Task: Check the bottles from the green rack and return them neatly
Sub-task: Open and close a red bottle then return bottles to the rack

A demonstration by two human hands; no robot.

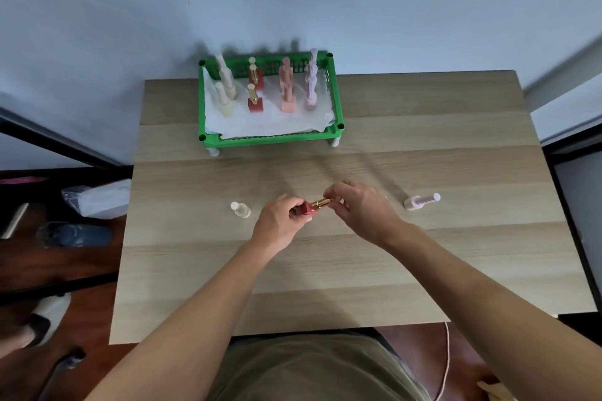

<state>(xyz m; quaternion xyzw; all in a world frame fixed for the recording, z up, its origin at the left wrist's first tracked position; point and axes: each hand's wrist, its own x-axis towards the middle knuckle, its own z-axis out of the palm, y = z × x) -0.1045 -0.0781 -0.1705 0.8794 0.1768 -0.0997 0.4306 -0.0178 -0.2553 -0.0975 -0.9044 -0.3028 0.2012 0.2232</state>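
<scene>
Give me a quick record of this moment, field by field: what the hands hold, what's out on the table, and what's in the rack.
held: red bottle with gold cap, tipped sideways
left hand: grips the red base
right hand: pinches the gold cap
on table: cream bottle upright at left, pink bottle lying at right
green rack: rows of cream, red, peach and lilac bottles on white paper

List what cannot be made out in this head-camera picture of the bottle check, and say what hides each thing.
Head view only:
- Red square bottle with gold cap: most of the body is hidden by the left hand; the cap tip by the right hand.
- Whether the cap is tight or loosened: fingers cover it.
- Bottle labels: too small.
- Back-row bottles in the green plastic rack: overlapped by front ones, blurred.
</scene>
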